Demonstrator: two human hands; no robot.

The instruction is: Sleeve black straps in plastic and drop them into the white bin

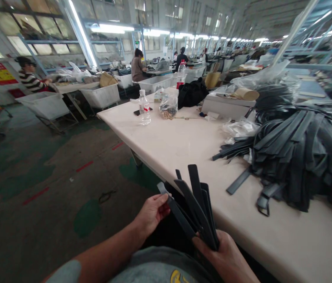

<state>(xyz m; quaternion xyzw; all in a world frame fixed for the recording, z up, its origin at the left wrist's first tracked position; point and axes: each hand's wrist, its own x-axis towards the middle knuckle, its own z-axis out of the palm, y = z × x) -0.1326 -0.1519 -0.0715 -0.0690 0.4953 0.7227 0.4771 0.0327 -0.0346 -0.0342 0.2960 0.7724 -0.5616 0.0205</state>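
My right hand is closed round a bundle of black straps, whose flat, rounded ends fan out upward over the table's front edge. With thumb and fingers, my left hand pinches one strap of that bundle near its upper end, to the left of the others. The lower ends of the straps are hidden in my right hand. On the table to the right lies a large heap of black straps. One strap with a metal buckle sticks out at its near side.
The pale table bears a clear bottle, a plastic bag of small metal parts, a black cloth bundle and a white box. White bins stand on the left. Several people sit farther back.
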